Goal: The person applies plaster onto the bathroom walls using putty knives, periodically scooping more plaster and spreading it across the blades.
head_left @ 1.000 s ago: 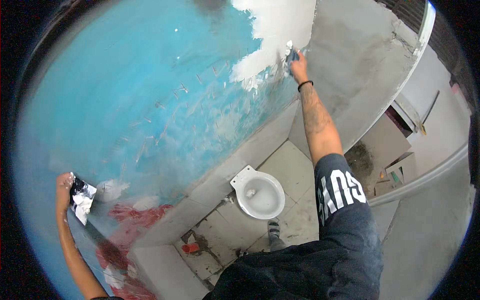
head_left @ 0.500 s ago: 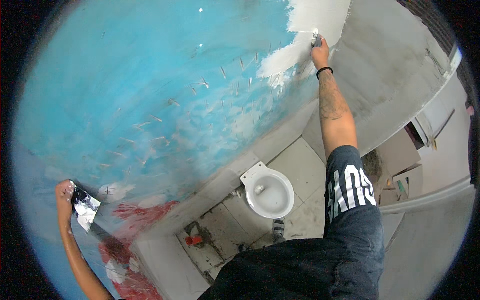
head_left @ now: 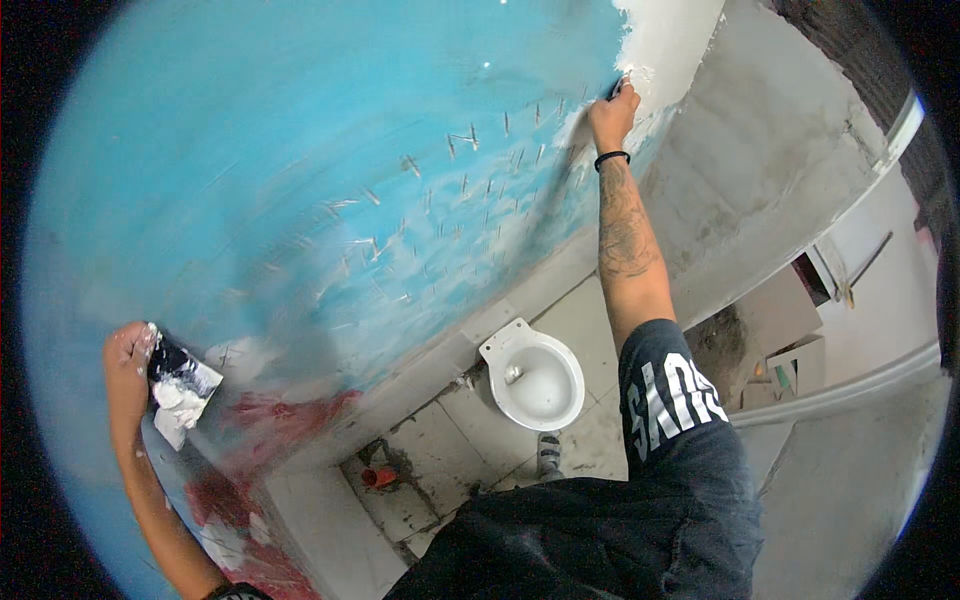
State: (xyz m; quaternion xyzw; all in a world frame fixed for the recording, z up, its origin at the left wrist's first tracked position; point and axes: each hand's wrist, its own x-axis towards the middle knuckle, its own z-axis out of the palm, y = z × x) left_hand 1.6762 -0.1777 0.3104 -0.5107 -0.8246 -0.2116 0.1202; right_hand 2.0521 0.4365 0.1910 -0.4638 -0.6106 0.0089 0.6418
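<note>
My left hand, smeared with white, is closed around the handle of a wide putty knife. A lump of white putty lies on its dark and shiny blade. High on the right, my right hand grips a smaller putty knife, mostly hidden by the fingers. Its tip is at the ragged left edge of a white putty patch on the blue wall. Many short gouges mark the blue paint below and left of that hand.
Below the wall stands a white toilet bowl on a dirty tiled floor. An orange pipe end sticks up at its left. A grey plastered wall closes the right side, with boards and debris beyond. Red paint marks the lower wall.
My right hand has moved a little left and down across the wall with its putty knife. My left hand, still holding the loaded putty knife, appears slightly higher. The whole view has shifted somewhat.
</note>
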